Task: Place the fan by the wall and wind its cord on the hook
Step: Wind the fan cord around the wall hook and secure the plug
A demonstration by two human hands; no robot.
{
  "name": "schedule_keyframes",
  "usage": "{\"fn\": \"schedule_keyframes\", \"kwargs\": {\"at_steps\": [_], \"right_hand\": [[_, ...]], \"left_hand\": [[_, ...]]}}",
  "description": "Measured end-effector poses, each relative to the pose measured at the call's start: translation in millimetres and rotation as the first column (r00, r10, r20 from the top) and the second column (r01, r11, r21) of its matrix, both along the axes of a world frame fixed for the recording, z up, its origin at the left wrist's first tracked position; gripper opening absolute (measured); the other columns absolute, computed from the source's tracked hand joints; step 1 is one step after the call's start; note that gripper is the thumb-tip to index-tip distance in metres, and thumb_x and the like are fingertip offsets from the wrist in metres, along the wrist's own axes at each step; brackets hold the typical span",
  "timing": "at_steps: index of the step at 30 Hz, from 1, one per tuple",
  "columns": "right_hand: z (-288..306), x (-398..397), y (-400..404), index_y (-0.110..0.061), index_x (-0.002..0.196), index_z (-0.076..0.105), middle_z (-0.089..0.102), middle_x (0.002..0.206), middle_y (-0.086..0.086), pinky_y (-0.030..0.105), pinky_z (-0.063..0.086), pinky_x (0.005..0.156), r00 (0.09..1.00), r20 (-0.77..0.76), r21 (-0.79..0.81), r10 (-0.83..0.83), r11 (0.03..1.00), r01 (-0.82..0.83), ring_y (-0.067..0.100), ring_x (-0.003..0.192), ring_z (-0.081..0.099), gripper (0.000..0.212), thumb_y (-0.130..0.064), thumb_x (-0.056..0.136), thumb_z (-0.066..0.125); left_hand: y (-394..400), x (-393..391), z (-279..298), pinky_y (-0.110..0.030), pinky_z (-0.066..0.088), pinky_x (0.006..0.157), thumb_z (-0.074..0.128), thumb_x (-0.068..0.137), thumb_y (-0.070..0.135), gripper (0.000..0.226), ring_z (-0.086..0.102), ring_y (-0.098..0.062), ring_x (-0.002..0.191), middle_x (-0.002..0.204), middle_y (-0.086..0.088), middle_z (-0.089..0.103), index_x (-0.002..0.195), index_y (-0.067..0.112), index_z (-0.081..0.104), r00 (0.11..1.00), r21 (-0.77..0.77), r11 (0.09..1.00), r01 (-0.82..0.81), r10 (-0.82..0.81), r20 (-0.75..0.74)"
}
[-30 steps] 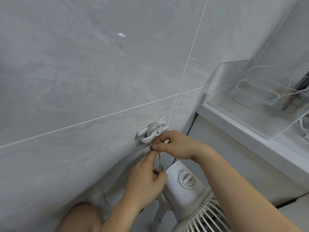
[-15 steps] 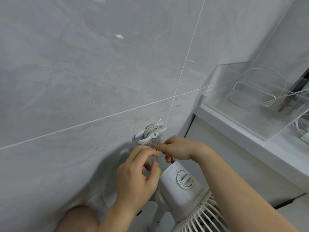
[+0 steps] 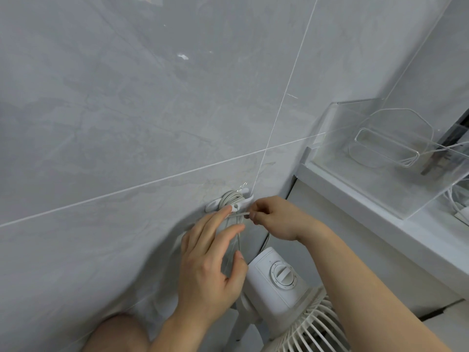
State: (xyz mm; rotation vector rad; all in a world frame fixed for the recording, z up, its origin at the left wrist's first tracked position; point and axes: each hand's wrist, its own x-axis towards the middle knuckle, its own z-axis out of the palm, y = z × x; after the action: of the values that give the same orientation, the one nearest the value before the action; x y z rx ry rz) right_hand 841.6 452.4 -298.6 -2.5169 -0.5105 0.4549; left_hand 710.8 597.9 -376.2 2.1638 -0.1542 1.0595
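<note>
A white fan (image 3: pixel 281 288) stands against the grey tiled wall, its dial on top and its grille at the bottom edge. On the wall just above it a white hook (image 3: pixel 245 199) carries several turns of the grey cord (image 3: pixel 229 197). My right hand (image 3: pixel 274 217) pinches a short stretch of cord just below the hook. My left hand (image 3: pixel 210 265) is spread in front of the hanging cord, its forefinger touching the cord at the hook.
A white counter edge (image 3: pixel 380 224) juts out at the right, with a clear plastic box (image 3: pixel 396 153) on it. White cables (image 3: pixel 456 199) lie at the far right. My bare knee (image 3: pixel 116 334) is at the bottom left.
My left hand has opened from a pinch and its forefinger has risen to the hook. My right hand has lifted slightly and now holds the cord stretched sideways under the hook.
</note>
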Motion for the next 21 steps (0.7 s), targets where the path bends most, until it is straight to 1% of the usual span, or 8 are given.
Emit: {"fn": "schedule_keyframes", "kwargs": {"at_steps": [3,5,7,9,13,17,18,21], "right_hand": [[-4,1,3,-0.019,0.086,0.071,0.076,0.098,0.007,0.03,0.049,0.075,0.997,0.065,-0.05,-0.031,0.998,0.035,0.019,0.086,0.066,0.025,-0.032,0.102,0.057],[-7,5,0,-0.011,0.08,0.067,0.074,0.086,0.01,0.036,0.053,0.076,0.992,0.088,-0.082,-0.085,0.992,0.093,0.022,0.08,0.067,0.042,-0.048,0.099,0.059],[-7,8,-3,-0.012,0.065,0.053,0.06,0.062,0.005,0.038,0.047,0.063,0.976,0.138,-0.102,-0.17,0.978,0.184,0.02,0.062,0.056,0.058,-0.063,0.091,0.063],[-5,7,-3,-0.019,0.056,0.039,0.043,0.051,-0.004,0.034,0.036,0.057,0.949,0.187,-0.065,-0.255,0.96,0.271,0.018,0.054,0.044,0.064,-0.068,0.084,0.068],[-1,4,1,-0.02,0.056,0.038,0.039,0.049,-0.008,0.033,0.034,0.058,0.924,0.141,0.139,-0.356,0.931,0.338,0.017,0.054,0.039,0.061,-0.058,0.082,0.077],[1,2,2,-0.02,0.06,0.039,0.035,0.051,-0.009,0.024,0.028,0.05,0.925,-0.046,0.331,-0.378,0.868,0.371,0.014,0.054,0.032,0.053,-0.04,0.087,0.08],[2,2,2,-0.02,0.062,0.04,0.037,0.055,-0.007,0.022,0.027,0.05,0.924,-0.103,0.343,-0.369,0.859,0.381,0.013,0.055,0.032,0.05,-0.038,0.088,0.078],[8,2,2,-0.02,0.074,0.053,0.052,0.076,0.0,0.025,0.031,0.06,0.893,-0.255,0.356,-0.37,0.823,0.442,0.016,0.068,0.04,0.032,-0.041,0.094,0.068]], "left_hand": [[-3,-1,-1,-0.047,0.042,0.102,0.059,0.078,0.024,0.039,0.052,-0.023,0.133,0.149,0.003,0.054,0.115,0.02,0.072,0.999,0.014,1.0,-0.02,0.02,-0.042],[-5,-2,-2,-0.045,0.04,0.106,0.06,0.076,0.026,0.041,0.047,-0.021,0.138,0.152,0.004,0.051,0.116,0.022,0.071,0.997,0.038,0.999,-0.022,0.025,-0.075],[-7,-4,-4,-0.043,0.035,0.112,0.06,0.076,0.027,0.043,0.038,-0.017,0.145,0.156,0.003,0.046,0.118,0.023,0.07,0.995,0.053,0.999,-0.014,0.019,-0.1],[-11,-5,-6,-0.042,0.032,0.115,0.062,0.075,0.027,0.046,0.031,-0.014,0.15,0.159,0.002,0.043,0.12,0.023,0.07,0.993,0.058,0.998,-0.005,0.011,-0.114],[-14,-4,-9,-0.049,0.036,0.113,0.067,0.071,0.023,0.047,0.031,-0.018,0.151,0.157,0.001,0.044,0.118,0.022,0.071,0.992,0.063,0.998,-0.006,0.014,-0.128],[-13,-3,-8,-0.052,0.037,0.111,0.067,0.072,0.023,0.044,0.036,-0.02,0.148,0.153,0.001,0.05,0.115,0.022,0.072,0.993,0.075,0.997,-0.019,0.028,-0.117],[-13,-3,-8,-0.053,0.037,0.11,0.067,0.072,0.022,0.043,0.037,-0.021,0.148,0.151,0.001,0.051,0.114,0.022,0.072,0.993,0.078,0.997,-0.023,0.032,-0.118],[-13,-3,-10,-0.052,0.037,0.109,0.067,0.071,0.023,0.04,0.037,-0.021,0.147,0.149,0.002,0.053,0.111,0.023,0.073,0.992,0.082,0.996,-0.031,0.041,-0.12]]}}
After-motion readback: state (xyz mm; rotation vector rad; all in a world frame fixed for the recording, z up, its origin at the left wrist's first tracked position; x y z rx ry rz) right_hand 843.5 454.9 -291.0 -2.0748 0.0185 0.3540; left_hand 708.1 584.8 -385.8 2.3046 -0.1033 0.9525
